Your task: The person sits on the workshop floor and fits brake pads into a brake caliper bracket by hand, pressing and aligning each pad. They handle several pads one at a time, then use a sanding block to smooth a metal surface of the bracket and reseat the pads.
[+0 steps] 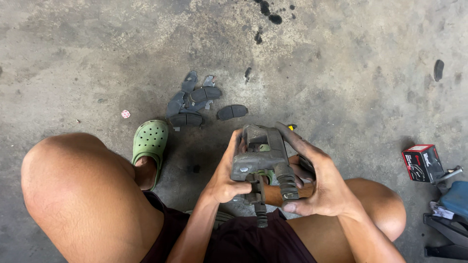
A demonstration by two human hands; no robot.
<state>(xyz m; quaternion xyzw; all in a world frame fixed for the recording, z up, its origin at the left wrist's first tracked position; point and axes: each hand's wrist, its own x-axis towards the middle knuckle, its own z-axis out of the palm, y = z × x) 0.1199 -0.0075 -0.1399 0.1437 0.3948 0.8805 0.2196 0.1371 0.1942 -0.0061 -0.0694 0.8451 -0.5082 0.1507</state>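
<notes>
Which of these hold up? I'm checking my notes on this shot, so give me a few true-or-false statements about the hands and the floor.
1. Both hands hold the caliper. True: the left hand grips its left side and the right hand wraps its right side.
2. The old pads lie in the box. False: they lie loose on the floor, beyond the green clog.
3. The box sits on the floor at right. True.
4. The caliper rests on the floor. False: it is held up above the person's lap.
5. The clog is red. False: it is green.
</notes>
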